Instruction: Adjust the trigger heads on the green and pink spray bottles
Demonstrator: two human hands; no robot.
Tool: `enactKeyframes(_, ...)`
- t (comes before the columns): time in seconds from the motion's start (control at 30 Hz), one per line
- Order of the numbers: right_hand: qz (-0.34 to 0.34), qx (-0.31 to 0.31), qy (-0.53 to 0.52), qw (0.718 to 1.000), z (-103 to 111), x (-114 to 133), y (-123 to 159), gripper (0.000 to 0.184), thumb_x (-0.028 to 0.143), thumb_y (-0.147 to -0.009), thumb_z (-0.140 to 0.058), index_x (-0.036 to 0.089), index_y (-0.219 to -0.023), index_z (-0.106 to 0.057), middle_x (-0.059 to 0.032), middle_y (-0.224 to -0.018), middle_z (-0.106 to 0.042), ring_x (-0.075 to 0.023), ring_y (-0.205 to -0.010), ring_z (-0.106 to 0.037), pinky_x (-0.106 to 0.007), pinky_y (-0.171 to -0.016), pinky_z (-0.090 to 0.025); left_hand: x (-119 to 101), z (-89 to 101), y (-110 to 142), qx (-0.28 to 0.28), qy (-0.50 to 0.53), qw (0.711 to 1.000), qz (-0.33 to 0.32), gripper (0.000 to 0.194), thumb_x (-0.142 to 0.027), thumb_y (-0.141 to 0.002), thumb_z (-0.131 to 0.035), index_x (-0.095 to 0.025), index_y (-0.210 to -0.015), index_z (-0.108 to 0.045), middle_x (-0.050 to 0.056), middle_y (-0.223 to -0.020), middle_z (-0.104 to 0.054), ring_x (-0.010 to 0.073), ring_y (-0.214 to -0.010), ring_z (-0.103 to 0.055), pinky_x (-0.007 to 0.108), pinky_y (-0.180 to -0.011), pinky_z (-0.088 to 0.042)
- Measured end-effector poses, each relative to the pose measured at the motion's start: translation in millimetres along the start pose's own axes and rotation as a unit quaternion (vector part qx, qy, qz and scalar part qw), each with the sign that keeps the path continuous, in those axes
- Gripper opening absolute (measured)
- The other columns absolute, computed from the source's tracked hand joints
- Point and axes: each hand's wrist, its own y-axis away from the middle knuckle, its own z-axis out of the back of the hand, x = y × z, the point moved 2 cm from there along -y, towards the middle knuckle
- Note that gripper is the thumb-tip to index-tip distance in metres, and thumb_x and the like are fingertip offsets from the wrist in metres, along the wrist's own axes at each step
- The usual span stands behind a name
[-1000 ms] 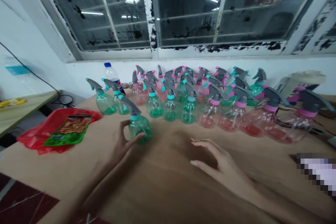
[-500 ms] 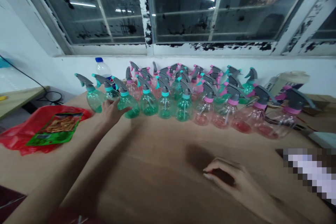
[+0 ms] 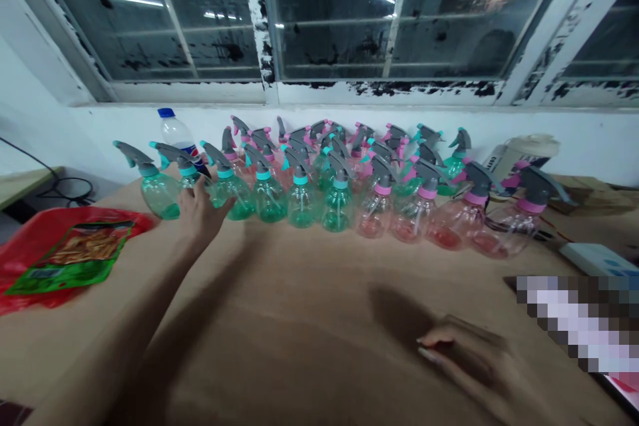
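My left hand (image 3: 200, 212) reaches to the left end of a row of spray bottles. Its fingers are at the body of a green spray bottle (image 3: 188, 180), second from the left, and its thumb is spread toward the neighbouring green spray bottle (image 3: 239, 201). I cannot tell how firmly the fingers touch. Low on the right, my right hand (image 3: 466, 356) hovers over the table, thumb and forefinger tips nearly together, nothing visible between them. The front row continues with green bottles, then pink-collared spray bottles (image 3: 374, 213); all have grey trigger heads.
More spray bottles (image 3: 299, 140) crowd behind, against the wall. A blue-capped drink bottle (image 3: 174, 133) stands behind the left end. A red plastic bag (image 3: 24, 233) with a snack packet (image 3: 74, 256) lies at left. A whitish container (image 3: 529, 150) stands at back right, a pixelated object (image 3: 574, 319) nearer.
The view has shifted right, so the bottles appear farther left. My left hand stays by the same green bottle. My right hand has moved right and slightly nearer to me.
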Motion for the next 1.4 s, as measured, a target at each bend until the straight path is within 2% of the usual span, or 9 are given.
enactKeyframes(0.1,-0.012,-0.005,-0.001,1.0,1,1,-6,0.013,0.031,-0.09,-0.05,0.03,-0.088,-0.064,0.0006,-0.081,-0.069,-0.0189,-0.074,-0.068,-0.03,-0.064,-0.055,-17,0.7,17,-0.019,-0.002,1.0,0.008,0.06,-0.047,-0.092,-0.044,-0.008,-0.135,-0.03,0.012,-0.108,-0.055,0.0299,-0.111,-0.045,0.041,-0.097,-0.034)
enactKeyframes(0.2,-0.014,0.015,-0.009,1.0,1,10,-14,0.013,0.031,-0.091,-0.05,0.028,-0.091,-0.062,-0.0005,-0.086,-0.068,-0.0186,-0.08,-0.066,-0.032,-0.07,-0.054,-36,-5.3,24,0.034,0.007,0.999,-0.003,0.061,-0.059,-0.091,-0.038,-0.012,-0.129,-0.042,0.007,-0.094,-0.061,0.0251,-0.091,-0.057,0.035,-0.082,-0.044)
enactKeyframes(0.4,0.017,0.041,-0.015,0.999,-1,26,-20,0.011,0.027,-0.092,-0.049,0.027,-0.096,-0.059,-0.0009,-0.095,-0.065,-0.0174,-0.089,-0.064,-0.033,-0.077,-0.052,-58,-17.8,16,0.103,-0.013,0.994,0.017,0.093,-0.08,-0.078,-0.031,-0.005,-0.133,-0.036,0.018,-0.1,-0.064,0.0367,-0.094,-0.06,0.045,-0.076,-0.045)
enactKeyframes(0.57,0.012,0.049,-0.012,0.999,0,24,-17,0.012,0.025,-0.091,-0.05,0.027,-0.099,-0.059,-0.0013,-0.099,-0.065,-0.0179,-0.092,-0.064,-0.034,-0.082,-0.052,-60,-15.5,15,0.126,-0.033,0.991,0.02,0.092,-0.08,-0.077,-0.034,-0.005,-0.129,-0.041,0.022,-0.104,-0.064,0.0423,-0.096,-0.06,0.048,-0.074,-0.045)
enactKeyframes(0.73,0.001,0.051,-0.013,0.999,2,22,-25,0.01,0.025,-0.09,-0.053,0.026,-0.097,-0.06,-0.0017,-0.097,-0.065,-0.0185,-0.09,-0.064,-0.036,-0.081,-0.052,-49,-11.3,21,0.126,-0.038,0.991,0.015,0.083,-0.076,-0.077,-0.042,-0.006,-0.121,-0.048,0.02,-0.096,-0.066,0.0407,-0.094,-0.061,0.046,-0.073,-0.045)
enactKeyframes(0.97,-0.01,0.023,-0.03,0.999,9,33,-55,0.021,0.041,-0.085,-0.059,0.028,-0.101,-0.061,-0.0016,-0.104,-0.068,-0.0226,-0.099,-0.063,-0.042,-0.088,-0.049,-52,6.1,78,0.137,-0.002,0.99,-0.017,0.061,-0.065,-0.08,-0.047,-0.012,-0.11,-0.053,0.003,-0.061,-0.061,0.0285,-0.07,-0.066,0.035,-0.068,-0.046)
enactKeyframes(1.1,-0.035,0.037,-0.054,0.997,8,44,-75,0.054,0.054,-0.076,-0.063,0.029,-0.122,-0.05,-0.0041,-0.127,-0.059,-0.0274,-0.117,-0.053,-0.05,-0.098,-0.042,-78,18.4,120,0.188,0.042,0.979,-0.073,0.062,-0.067,-0.077,-0.049,-0.016,-0.113,-0.049,-0.003,-0.054,-0.057,0.025,-0.056,-0.063,0.029,-0.053,-0.041)
enactKeyframes(1.23,-0.025,0.025,-0.08,0.996,1,50,-92,0.089,0.058,-0.07,-0.068,0.029,-0.142,-0.024,-0.0109,-0.143,-0.042,-0.0326,-0.128,-0.041,-0.056,-0.1,-0.037,-116,23.7,146,0.239,0.079,0.96,-0.126,0.055,-0.072,-0.076,-0.049,-0.021,-0.097,-0.05,0.0,-0.059,-0.061,0.0259,-0.057,-0.064,0.029,-0.048,-0.037)
enactKeyframes(1.4,0.022,-0.087,-0.132,0.987,0,43,-98,0.088,0.051,-0.07,-0.071,0.025,-0.141,-0.025,-0.0116,-0.142,-0.04,-0.0299,-0.127,-0.042,-0.048,-0.102,-0.038,-167,10.0,167,0.284,0.146,0.931,-0.174,0.064,-0.074,-0.069,-0.053,-0.019,-0.101,-0.049,0.004,-0.063,-0.064,0.0276,-0.057,-0.067,0.03,-0.046,-0.038)
